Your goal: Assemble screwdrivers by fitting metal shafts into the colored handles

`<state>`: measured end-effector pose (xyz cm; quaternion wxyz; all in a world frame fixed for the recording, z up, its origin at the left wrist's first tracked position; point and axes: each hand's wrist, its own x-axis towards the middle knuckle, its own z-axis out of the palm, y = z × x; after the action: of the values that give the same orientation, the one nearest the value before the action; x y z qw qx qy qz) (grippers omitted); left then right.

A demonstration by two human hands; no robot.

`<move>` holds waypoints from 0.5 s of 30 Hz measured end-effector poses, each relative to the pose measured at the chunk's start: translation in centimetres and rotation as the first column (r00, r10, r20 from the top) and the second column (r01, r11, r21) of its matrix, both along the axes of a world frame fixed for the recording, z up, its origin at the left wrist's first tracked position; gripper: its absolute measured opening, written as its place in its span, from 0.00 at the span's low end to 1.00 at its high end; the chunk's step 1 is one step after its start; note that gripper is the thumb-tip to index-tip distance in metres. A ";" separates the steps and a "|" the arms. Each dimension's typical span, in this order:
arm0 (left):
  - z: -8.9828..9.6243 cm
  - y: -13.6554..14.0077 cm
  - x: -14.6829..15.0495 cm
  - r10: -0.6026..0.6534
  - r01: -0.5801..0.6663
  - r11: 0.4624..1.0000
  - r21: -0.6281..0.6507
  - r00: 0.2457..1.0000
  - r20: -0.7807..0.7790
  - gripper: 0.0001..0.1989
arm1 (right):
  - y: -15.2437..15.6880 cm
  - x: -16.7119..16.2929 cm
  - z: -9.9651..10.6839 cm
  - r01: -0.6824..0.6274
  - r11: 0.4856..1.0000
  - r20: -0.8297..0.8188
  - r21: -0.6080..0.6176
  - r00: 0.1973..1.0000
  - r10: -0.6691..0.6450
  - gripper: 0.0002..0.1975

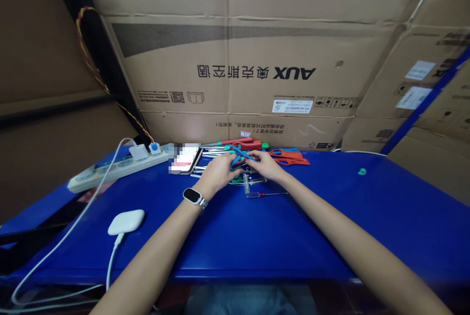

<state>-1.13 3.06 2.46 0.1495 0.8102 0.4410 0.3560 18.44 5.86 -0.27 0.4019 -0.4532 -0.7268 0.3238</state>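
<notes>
Toward the back of the blue table, both my hands are in a cluster of tools. My left hand (217,174), with a watch on its wrist, has its fingers curled in at a blue-handled tool (239,151) with green ends. From the other side my right hand (268,165) pinches at the same blue handles. Fingers hide much of the tool, so its exact kind does not show. Just in front lie a screwdriver (254,194) with a clear and red handle and another clear-handled tool (246,184). Red-handled tools (253,145) lie behind my fingers.
Orange-handled tools (293,157) lie right of my right hand. A phone (186,158) and a power strip (110,170) with plugs stand left. Nearer are a white earbud case (127,221) and its cable. Cardboard (235,70) walls the back; a green bit (362,171) lies right.
</notes>
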 end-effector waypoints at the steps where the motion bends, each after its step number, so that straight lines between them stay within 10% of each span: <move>1: -0.1 -0.1 0.4 0.026 -0.024 1.000 0.017 0.995 -0.098 0.08 | -0.1 0.0 -0.1 -0.009 1.000 -0.018 -0.009 1.000 0.008 0.13; 7: -0.5 -0.2 1.7 0.089 -0.047 0.991 0.123 0.927 -0.364 0.09 | -0.7 0.1 0.1 -0.033 0.999 -0.014 -0.001 0.999 0.033 0.13; 15: -0.6 -0.3 1.2 0.056 -0.017 0.993 0.115 0.937 -0.345 0.07 | -0.9 1.8 1.0 0.163 0.982 0.022 0.100 0.986 -0.166 0.16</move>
<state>0.03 2.77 1.86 0.0177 0.8591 0.4549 0.2340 20.22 4.99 0.75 0.4379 -0.4962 -0.7080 0.2466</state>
